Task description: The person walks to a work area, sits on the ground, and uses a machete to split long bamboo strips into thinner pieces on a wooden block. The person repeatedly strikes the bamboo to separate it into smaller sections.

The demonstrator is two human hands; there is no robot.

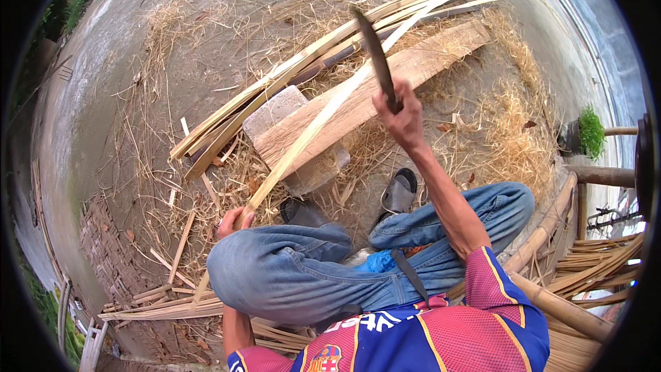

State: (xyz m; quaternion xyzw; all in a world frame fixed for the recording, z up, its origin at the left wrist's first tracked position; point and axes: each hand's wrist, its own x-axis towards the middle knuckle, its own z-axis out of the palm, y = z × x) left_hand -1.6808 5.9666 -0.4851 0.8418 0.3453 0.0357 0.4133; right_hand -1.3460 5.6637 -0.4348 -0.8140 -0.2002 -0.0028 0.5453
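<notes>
My left hand (pixel 233 222), beside my left knee, is closed round a long pale bamboo strip (pixel 303 141). The strip slants up and away to the right, over a wide wooden plank (pixel 420 62), and its lower end passes behind my knee. In my right hand (pixel 401 117) is the handle of a machete (pixel 372 48) with a dark, slightly curved blade pointing away from me. The blade crosses the strip in the picture; whether they touch I cannot tell. A pale block (pixel 275 109) stands under the plank's near-left part.
Several long bamboo strips (pixel 275 81) lie beyond the plank. Curly shavings (pixel 516 138) litter the concrete floor. More split strips (pixel 162 308) lie by my left side. A bamboo pole frame (pixel 558 310) is at my right, with a green plant (pixel 591 132) farther off.
</notes>
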